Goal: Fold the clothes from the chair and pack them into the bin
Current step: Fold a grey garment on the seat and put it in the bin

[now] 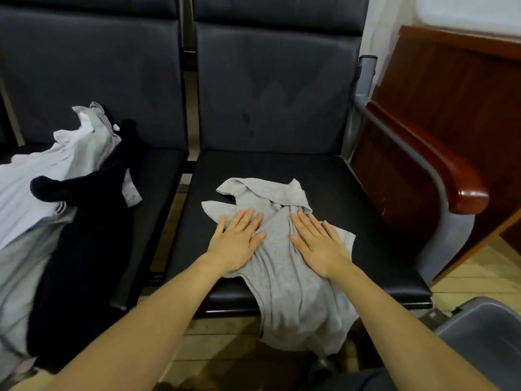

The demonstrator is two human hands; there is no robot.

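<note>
step: smoothing before folding | my left hand [238,240] and right hand [320,244] lie flat, fingers spread, pressing the rumpled light-grey cotton shirt [284,266] at frame centre onto the black padded chair seat [366,221], pinning it | grey plastic bin [479,331] waits lower right

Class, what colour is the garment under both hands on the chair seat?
Plain light grey garment, shown best in the head view.

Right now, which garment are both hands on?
The grey shirt on the right seat, under both flat hands; the black garment and white one lie untouched on the left seat.
</note>
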